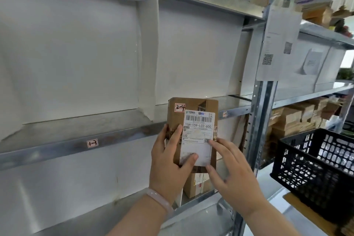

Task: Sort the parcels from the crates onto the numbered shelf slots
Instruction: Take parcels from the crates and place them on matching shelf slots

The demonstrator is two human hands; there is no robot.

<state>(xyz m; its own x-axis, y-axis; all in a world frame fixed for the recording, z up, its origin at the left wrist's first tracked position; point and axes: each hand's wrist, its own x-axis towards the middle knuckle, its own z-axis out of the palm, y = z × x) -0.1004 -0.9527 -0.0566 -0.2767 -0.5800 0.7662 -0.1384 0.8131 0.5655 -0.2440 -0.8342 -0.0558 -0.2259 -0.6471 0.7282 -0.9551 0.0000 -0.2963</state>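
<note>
We hold a brown cardboard parcel (191, 105) upright in front of the metal shelf (57, 149), its top edge level with the shelf deck and its lower part below the front lip. Our left hand (168, 161) grips it at the lower left, with the thumb across the bottom of the white shipping label (199, 126) and the other fingers (176, 132) along the left side. Our right hand (233, 174) is spread wide with straight fingers. Its fingertips touch the label's right edge and the parcel's lower right corner, and it clasps nothing.

A small sticker (180, 108) at the parcel's top left reads "2-4". On the shelf lip, a tag marked "1-3" (92, 143) sits to the left of the parcel and a tag marked "1-4" (224, 114) just to its right.

A pale bracelet (159, 199) circles the left wrist. Behind the hands, on the lower shelf, stands a second carton (197, 184). At the near right is a black crate (316, 168). A printed sheet (277, 44) hangs on the rack's upright.
</note>
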